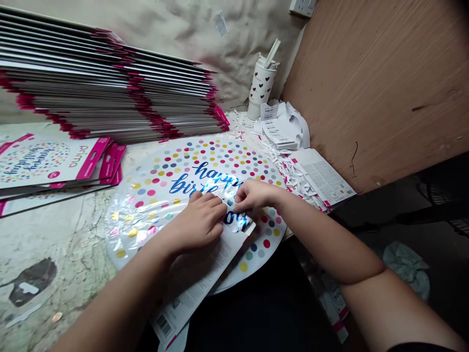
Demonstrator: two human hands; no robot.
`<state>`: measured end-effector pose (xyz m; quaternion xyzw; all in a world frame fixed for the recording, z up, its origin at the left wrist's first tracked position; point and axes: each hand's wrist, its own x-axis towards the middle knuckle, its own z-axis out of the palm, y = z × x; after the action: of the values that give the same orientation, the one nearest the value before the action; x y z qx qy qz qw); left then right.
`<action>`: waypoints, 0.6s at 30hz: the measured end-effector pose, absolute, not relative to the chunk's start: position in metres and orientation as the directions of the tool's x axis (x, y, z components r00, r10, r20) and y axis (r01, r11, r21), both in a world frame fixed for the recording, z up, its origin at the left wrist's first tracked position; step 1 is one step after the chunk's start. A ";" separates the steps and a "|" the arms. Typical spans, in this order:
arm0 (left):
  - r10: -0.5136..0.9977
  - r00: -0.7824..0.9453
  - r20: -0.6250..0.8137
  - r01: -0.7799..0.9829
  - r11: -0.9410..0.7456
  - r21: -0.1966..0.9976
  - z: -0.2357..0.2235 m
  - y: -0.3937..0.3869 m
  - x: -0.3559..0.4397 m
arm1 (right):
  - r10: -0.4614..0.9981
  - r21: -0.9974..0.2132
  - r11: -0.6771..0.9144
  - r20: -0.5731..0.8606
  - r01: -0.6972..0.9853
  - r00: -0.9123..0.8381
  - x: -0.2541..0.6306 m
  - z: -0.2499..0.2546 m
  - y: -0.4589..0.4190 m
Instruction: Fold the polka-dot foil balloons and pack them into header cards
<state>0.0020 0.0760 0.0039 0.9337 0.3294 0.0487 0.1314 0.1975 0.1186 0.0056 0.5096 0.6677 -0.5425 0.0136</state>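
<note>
A round white foil balloon (205,156) with coloured dots and blue "happy birthday" lettering lies flat in front of me. Over its near part slants a printed card sleeve (200,283) with a barcode, its upper end near both hands. My left hand (203,217) is closed, fingers curled at the sleeve's upper end above the balloon. Just to its right, my right hand (251,195) pinches at shiny material over the lettering. Exactly what sits between those fingertips is hidden. The left forearm covers part of the sleeve.
A tall stack of pink-edged packets (146,93) stands at the back left, with several printed packets (54,159) before it. A heart-patterned tumbler (262,85), label strips (280,127), paper scraps (298,178) and a flat packet (322,176) lie toward the right, beside a wooden panel (370,83).
</note>
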 end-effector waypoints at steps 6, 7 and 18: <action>0.610 0.792 -0.031 0.575 -0.728 0.374 0.016 0.070 -0.011 | 0.482 -0.727 -0.190 -0.655 0.660 -0.582 0.173 0.013 0.123; 0.612 0.791 -0.021 0.574 -0.729 0.373 0.017 0.069 -0.013 | 0.494 -0.731 -0.175 -0.644 0.659 -0.584 0.168 0.012 0.124; 0.743 0.617 0.259 0.728 -0.664 0.173 0.043 0.061 -0.032 | 0.941 -0.962 0.077 -0.016 0.261 -0.339 0.182 0.021 0.094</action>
<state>-0.0315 0.0606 0.0429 0.8988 0.4091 0.1554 0.0253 0.1819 0.0938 0.0215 0.4624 0.6498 -0.4975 -0.3414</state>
